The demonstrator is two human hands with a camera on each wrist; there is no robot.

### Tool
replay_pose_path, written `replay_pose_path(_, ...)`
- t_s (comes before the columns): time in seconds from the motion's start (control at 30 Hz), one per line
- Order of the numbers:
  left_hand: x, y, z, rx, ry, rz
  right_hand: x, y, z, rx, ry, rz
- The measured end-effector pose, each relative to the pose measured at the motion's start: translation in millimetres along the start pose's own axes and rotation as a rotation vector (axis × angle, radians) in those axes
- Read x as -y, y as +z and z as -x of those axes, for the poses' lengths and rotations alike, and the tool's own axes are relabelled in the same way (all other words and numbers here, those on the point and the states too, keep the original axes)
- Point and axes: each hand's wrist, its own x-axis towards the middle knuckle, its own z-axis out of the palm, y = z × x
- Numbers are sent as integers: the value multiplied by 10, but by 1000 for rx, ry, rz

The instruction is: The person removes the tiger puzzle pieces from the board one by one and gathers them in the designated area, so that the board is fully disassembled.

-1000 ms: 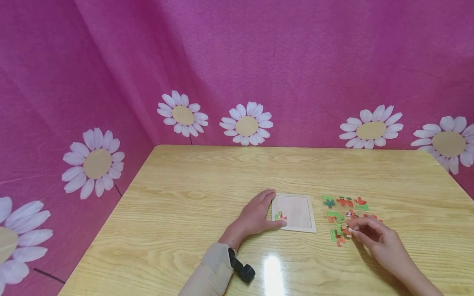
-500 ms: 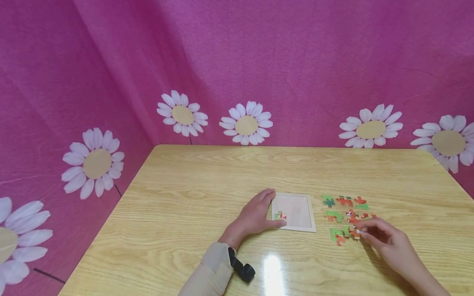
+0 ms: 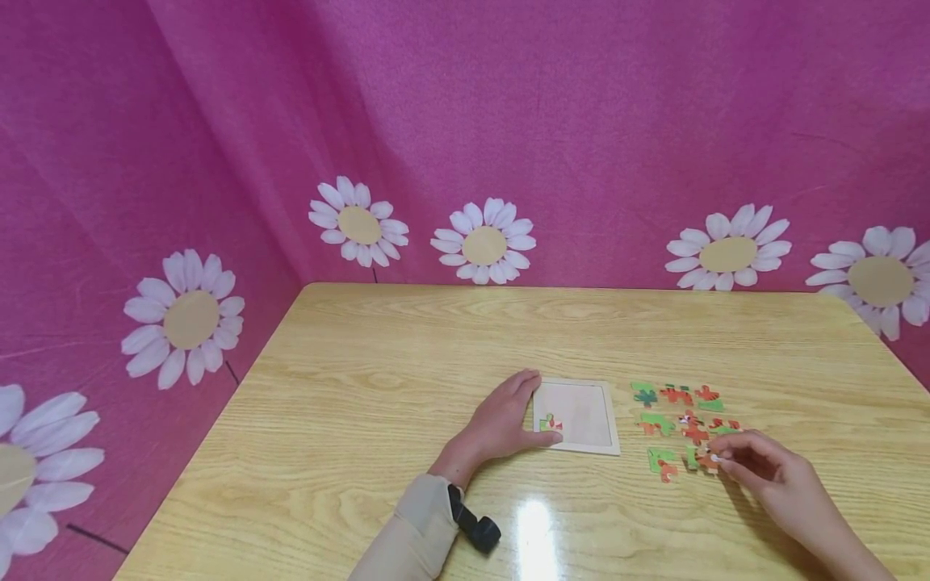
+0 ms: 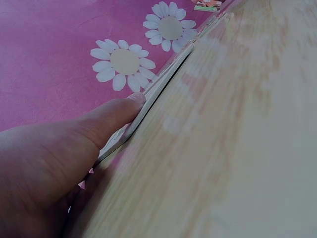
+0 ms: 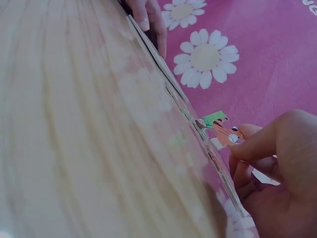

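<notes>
In the head view, my left hand (image 3: 501,420) holds the left side of a pale wooden puzzle tray (image 3: 614,440), thumb over the front edge and fingers at the far left corner. One green and red puzzle piece (image 3: 548,423) lies in the tray's near left corner. My right hand (image 3: 773,476) pinches another puzzle piece (image 3: 706,458) between thumb and fingers. In the right wrist view this piece (image 5: 228,133) stands tilted up from the table and shows an orange animal face with green beside it. The left wrist view shows the left thumb (image 4: 116,113) on the tray's edge.
Several loose puzzle pieces lie in rough rows right of the tray, among them a green and orange one (image 3: 663,463) and a red one (image 3: 693,426). A black strap device (image 3: 475,528) sits on the left wrist. Pink flowered cloth (image 3: 581,145) hangs behind the wooden table (image 3: 436,339).
My right hand has shifted slightly right and nearer with the pinched piece, opening a gap from the green and orange piece beside it. The left hand and tray have stayed put.
</notes>
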Motion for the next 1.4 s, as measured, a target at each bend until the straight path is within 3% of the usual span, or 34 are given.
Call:
replay_pose_path(0.47, -1, -2, -2, 4, -1, 9, -82, -8, 9, 35, 40, -25)
replay_pose_path(1.4, -14, -14, 9, -8, 5, 4, -141, -21, -10, 91, 51, 127)
